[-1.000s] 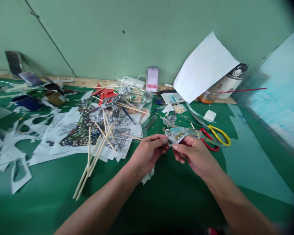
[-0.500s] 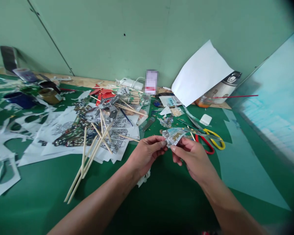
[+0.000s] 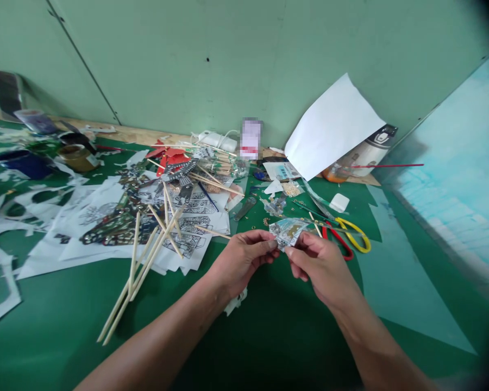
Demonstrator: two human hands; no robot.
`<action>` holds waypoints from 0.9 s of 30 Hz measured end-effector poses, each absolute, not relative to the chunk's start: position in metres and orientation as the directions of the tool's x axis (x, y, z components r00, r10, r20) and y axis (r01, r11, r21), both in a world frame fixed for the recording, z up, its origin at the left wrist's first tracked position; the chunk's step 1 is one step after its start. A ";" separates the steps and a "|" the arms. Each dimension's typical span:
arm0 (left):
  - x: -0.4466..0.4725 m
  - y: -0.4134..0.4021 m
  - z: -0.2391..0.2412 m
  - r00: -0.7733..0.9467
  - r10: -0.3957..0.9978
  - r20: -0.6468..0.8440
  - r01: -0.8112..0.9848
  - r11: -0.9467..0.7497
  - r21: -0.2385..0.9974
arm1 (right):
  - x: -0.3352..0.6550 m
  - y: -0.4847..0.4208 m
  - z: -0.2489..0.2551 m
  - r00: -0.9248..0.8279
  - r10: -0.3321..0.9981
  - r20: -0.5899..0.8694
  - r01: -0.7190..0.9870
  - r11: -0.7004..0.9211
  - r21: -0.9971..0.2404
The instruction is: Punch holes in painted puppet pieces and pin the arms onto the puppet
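Observation:
Between both hands, above the green tabletop, is a small painted cutout [image 3: 288, 231] of clear, film-like sheet with grey, blue and brown patterning. My left hand [image 3: 250, 255] pinches its lower left edge between thumb and fingers. From the right, my right hand [image 3: 315, 263] grips the cutout with thumb and curled fingers. Any tiny part between the fingertips is too small to make out. Just beyond lie small brass-coloured rings [image 3: 266, 221] and a clump of clear cut pieces [image 3: 274, 206]. Scissors with red and yellow handles [image 3: 353, 234] rest beside my right hand.
Wooden sticks [image 3: 150, 266] lie across printed paper sheets [image 3: 195, 239] at the left. Paint jars [image 3: 77, 157] stand farther back. A white sheet [image 3: 334, 127] leans against a kettle-like container [image 3: 377, 146]. Translucent film [image 3: 407, 293] covers the right side of the green table [image 3: 269, 336].
The cutout has tilted slightly between my fingers, and both hands sit a little lower in view. My camera view has shifted slightly; the table items stay in place.

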State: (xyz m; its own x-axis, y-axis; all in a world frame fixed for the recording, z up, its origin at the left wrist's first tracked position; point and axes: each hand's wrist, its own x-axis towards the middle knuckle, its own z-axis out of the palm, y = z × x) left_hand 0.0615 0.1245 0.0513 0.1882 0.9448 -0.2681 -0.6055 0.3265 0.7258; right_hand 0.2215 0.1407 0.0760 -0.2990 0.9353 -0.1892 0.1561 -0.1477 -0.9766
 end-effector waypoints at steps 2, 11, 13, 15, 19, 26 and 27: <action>0.062 0.124 0.052 0.191 0.946 -0.261 -0.604 0.323 0.728 | 0.223 0.142 0.078 -0.315 0.929 -0.192 0.153 -0.149 -0.977; 0.063 0.126 0.054 0.192 0.944 -0.270 -0.592 0.331 0.735 | 0.226 0.144 0.080 -0.354 0.905 -0.237 0.040 -0.238 -0.970; 0.063 0.126 0.053 0.192 0.944 -0.268 -0.585 0.329 0.742 | 0.224 0.145 0.081 -0.334 0.910 -0.245 0.008 -0.257 -0.966; 0.064 0.126 0.053 0.187 0.944 -0.270 -0.579 0.328 0.746 | 0.223 0.147 0.080 -0.316 0.913 -0.259 0.011 -0.270 -0.963; 0.063 0.125 0.053 0.188 0.944 -0.272 -0.568 0.330 0.754 | 0.224 0.149 0.078 -0.324 0.911 -0.254 0.054 -0.250 -0.967; 0.060 0.125 0.054 0.247 0.944 -0.219 -0.587 0.326 0.742 | 0.226 0.151 0.074 -0.330 0.920 -0.213 0.127 -0.181 -0.975; 0.060 0.124 0.054 0.252 0.943 -0.219 -0.575 0.328 0.750 | 0.225 0.151 0.073 -0.335 0.918 -0.211 0.130 -0.177 -0.976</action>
State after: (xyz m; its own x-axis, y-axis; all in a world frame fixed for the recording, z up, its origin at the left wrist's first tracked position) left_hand 0.0597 0.1244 0.0541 0.2524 0.9426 -0.2188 -0.5746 0.3279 0.7499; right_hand 0.2255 0.1512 0.0732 -0.3349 0.9182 -0.2114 0.1297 -0.1773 -0.9756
